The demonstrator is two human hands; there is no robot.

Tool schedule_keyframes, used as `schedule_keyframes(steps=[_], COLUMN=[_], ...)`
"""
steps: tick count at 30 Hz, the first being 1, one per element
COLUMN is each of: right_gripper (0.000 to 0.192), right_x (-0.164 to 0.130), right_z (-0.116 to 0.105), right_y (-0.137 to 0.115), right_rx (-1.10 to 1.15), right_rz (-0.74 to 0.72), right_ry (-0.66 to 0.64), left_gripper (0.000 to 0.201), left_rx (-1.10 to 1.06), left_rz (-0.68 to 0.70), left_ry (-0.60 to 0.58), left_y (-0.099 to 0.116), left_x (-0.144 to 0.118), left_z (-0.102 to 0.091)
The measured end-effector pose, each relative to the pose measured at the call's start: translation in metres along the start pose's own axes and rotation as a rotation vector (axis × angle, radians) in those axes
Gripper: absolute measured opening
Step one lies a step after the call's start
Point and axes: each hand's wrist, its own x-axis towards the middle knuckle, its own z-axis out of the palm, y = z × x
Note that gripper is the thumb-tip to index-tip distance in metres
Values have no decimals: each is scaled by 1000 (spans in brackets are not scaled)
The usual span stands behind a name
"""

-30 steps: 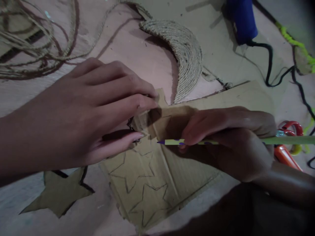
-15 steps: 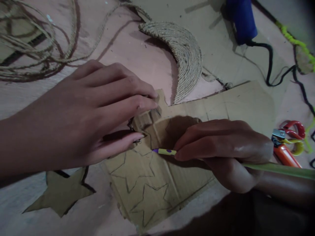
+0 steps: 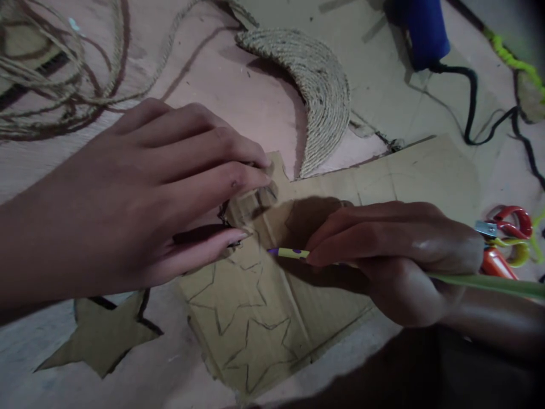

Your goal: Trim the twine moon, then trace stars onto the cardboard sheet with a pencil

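The left hand (image 3: 128,193) lies flat with its fingers spread, pressing a small cardboard shape down on the cardboard sheet (image 3: 409,176) so it cannot slip. I think the shape is a star, but the hand hides most of it. The right hand (image 3: 395,255) has its fingers closed tight around a green pencil (image 3: 289,253), with the tip touching the sheet just beside the shape. Drawn stars (image 3: 255,341) show lower on the sheet. A cut-out star (image 3: 102,335) lies on the worktop (image 3: 255,108), near a rope-wrapped crescent (image 3: 315,85). No boxes or bowls are in sight.
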Motion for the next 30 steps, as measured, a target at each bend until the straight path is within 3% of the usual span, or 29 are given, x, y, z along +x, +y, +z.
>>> schedule_keyframes(steps=[4,15,19,23,27,30], right_gripper=[33,38,37,39,40,42], right_x=[0,0,-1,-2,-5,-6], right_z=[-1,2,1,4,8,9], right_y=[-2,-2,-2,-5,-9,-11], right_rx=[10,9,-10,-12,-19,-47], right_rz=[1,58,20,124,88,189], right_ry=[-64,47,-8,109,67,146], left_gripper=[48,49,50,50,50,49], left_rx=[-13,7,-12,9,12,13], left_rz=[-1,-2,2,6,0,-4], left_ry=[1,2,-1,0,-4,-10], left_y=[-1,-2,-3,-2,-1,-1], left_x=[0,-1,-1,1,2,3], left_z=[-2,-2,-2,0,0,-1])
